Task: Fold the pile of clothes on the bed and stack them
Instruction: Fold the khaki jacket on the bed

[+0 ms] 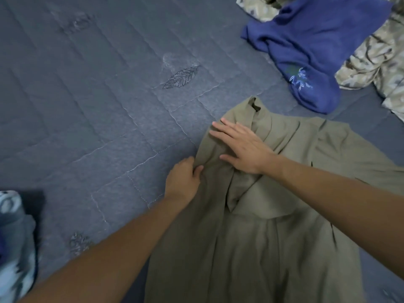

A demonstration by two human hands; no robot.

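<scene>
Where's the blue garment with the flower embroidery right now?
In the head view, the blue garment lies upper right on the grey quilt, unfolded, overlapping the camouflage clothes, just beyond the olive garment.

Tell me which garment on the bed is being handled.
The olive garment: left hand pinches its edge, right hand lies flat on it. The blue one and the camo one lie untouched beyond.
</scene>
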